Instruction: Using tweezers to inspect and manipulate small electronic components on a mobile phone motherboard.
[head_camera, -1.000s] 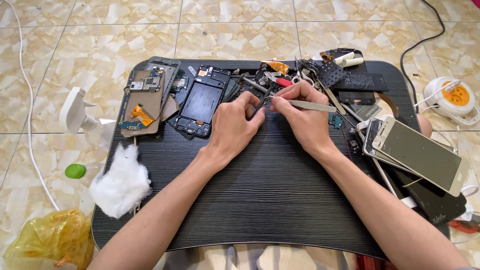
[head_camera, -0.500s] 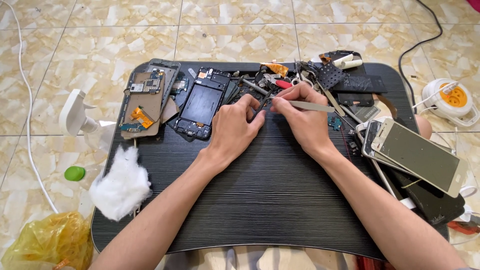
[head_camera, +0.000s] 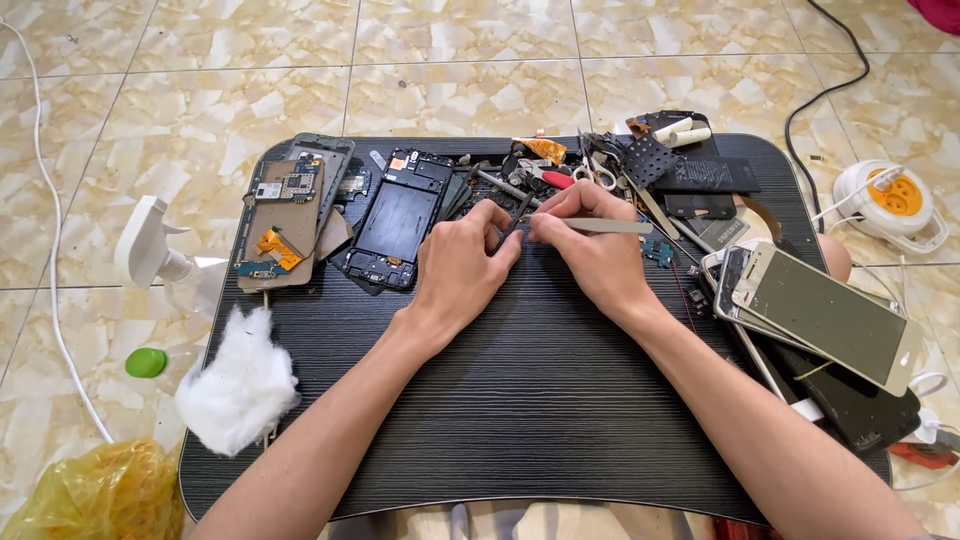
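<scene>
My left hand (head_camera: 462, 268) rests on the black table top (head_camera: 520, 400) and pinches a small dark phone part (head_camera: 513, 216) between its fingertips. My right hand (head_camera: 585, 252) holds metal tweezers (head_camera: 610, 226) like a pen, with the tips at that same small part. The two hands touch at the fingertips. A dark phone frame (head_camera: 393, 228) lies just left of my left hand. What exactly the small part is cannot be made out.
An opened phone with circuit boards (head_camera: 285, 210) lies at the far left. Scissors, tools and parts (head_camera: 620, 165) crowd the back edge. Stacked phones (head_camera: 830, 320) sit at the right, cotton wool (head_camera: 240, 385) at the left edge. On the tiled floor: spray bottle (head_camera: 150, 255), yellow bag (head_camera: 95, 495), extension reel (head_camera: 890, 200).
Both hands stay together over the small part with only slight finger movement. The view has shifted a little.
</scene>
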